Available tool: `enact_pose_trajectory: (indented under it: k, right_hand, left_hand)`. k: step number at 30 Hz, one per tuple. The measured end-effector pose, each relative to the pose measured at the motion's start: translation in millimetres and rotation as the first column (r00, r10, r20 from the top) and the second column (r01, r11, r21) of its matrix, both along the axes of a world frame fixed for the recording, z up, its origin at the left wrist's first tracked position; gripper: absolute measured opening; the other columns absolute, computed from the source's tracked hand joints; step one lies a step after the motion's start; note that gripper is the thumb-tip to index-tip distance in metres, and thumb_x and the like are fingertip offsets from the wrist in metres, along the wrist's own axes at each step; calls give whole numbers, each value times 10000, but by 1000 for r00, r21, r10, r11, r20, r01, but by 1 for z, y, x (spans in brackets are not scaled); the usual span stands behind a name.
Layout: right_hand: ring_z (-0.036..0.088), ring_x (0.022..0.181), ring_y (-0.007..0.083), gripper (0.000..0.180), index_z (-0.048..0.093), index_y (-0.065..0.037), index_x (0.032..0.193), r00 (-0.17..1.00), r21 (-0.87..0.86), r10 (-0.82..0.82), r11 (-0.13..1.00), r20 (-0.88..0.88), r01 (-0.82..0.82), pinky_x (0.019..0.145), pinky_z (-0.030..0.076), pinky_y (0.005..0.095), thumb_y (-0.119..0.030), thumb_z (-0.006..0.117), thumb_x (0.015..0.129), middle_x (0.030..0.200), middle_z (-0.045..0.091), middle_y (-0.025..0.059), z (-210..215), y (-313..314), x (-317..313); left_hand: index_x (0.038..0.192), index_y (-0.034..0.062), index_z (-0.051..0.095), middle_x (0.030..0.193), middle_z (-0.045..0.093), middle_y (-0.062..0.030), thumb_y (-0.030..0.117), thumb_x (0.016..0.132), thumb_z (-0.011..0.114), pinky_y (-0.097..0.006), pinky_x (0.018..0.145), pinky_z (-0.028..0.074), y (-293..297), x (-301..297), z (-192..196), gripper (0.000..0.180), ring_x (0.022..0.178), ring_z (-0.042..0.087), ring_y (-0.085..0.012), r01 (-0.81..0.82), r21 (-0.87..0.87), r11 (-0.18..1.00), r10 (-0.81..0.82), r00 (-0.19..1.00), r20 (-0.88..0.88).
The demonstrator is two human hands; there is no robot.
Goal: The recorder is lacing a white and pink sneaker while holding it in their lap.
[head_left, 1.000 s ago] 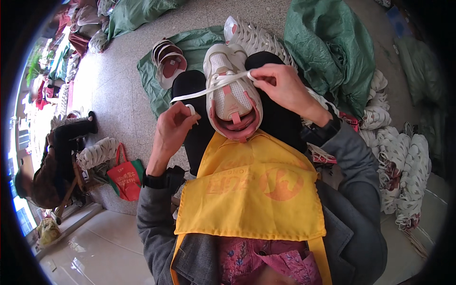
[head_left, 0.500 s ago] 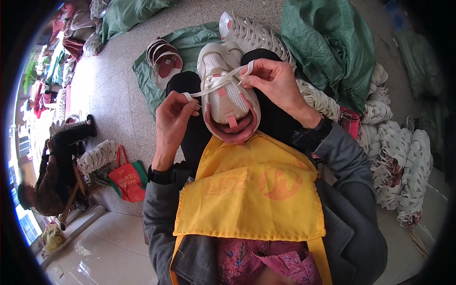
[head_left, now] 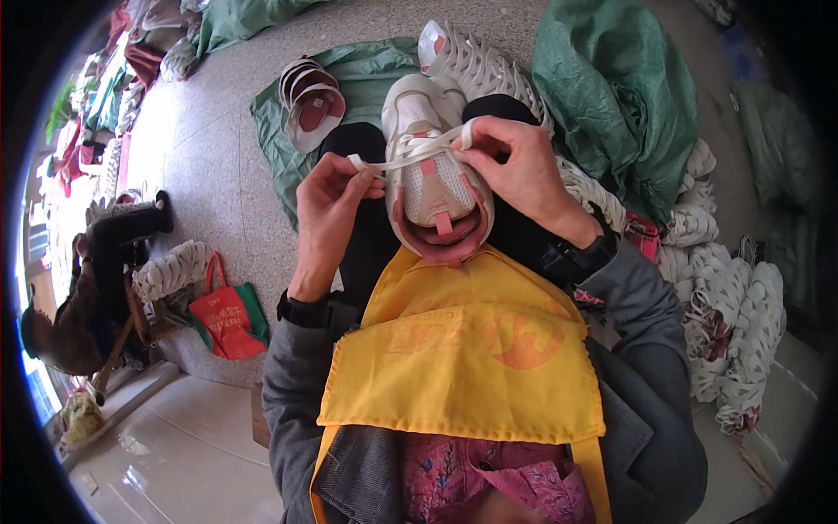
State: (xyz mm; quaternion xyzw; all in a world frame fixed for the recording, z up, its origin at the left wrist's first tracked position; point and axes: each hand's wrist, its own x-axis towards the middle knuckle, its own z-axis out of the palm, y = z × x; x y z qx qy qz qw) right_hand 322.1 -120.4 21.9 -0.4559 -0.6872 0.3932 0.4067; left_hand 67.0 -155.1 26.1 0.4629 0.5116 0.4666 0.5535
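A white and beige sneaker (head_left: 425,188) with pink trim rests between my knees, its toe pointing away and its open heel toward my yellow apron (head_left: 463,349). Across its tongue runs a white shoelace (head_left: 406,161), stretched between both hands. My left hand (head_left: 332,196) pinches one end of it, just left of the shoe. On the other side, my right hand (head_left: 517,166) has the opposite lace end looped over the fingers and pinched. Beyond the toe, part of a second white shoe (head_left: 449,98) shows.
Stacked white shoe uppers (head_left: 314,105) lie on a green sheet (head_left: 271,157) at the far left. A green sack (head_left: 611,105) stands far right, with bundled white uppers (head_left: 733,323) below it. A red and green bag (head_left: 229,319) and a seated person (head_left: 87,306) are at the left.
Both hands and the sneaker appear slightly further right, as the view has shifted. The lace stays held at both ends; the right hand has turned a little, its fingers curling more.
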Motion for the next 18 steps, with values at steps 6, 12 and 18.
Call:
enact_pose_trajectory:
  k: [6,12,18]
  right_hand:
    - [661,815,59,81,691,10,959,983,-175,25,983,-185,-58,743,537,226,9,708,880,890,723,18,-10,4,6]
    - [635,788,27,58,679,3,949,984,-191,13,980,-178,-48,721,519,206,1,701,896,870,710,-10,-14,4,7]
    - [620,778,19,40,676,-5,939,983,-197,19,979,-184,-56,716,514,201,-8,700,907,868,703,-19,-13,4,6]
  left_hand:
    - [912,6,597,985,700,-91,46,965,652,-257,815,568,1,3,-8,86,882,689,-128,-2,-12,1000,4,993,116]
    - [847,2,591,845,695,-45,6,896,705,-223,733,538,5,9,-17,124,791,652,-70,-77,58,995,75,996,42]
    - [853,4,578,986,736,-133,-16,924,680,-269,867,561,8,11,-21,125,924,692,-137,-62,88,994,57,997,58]
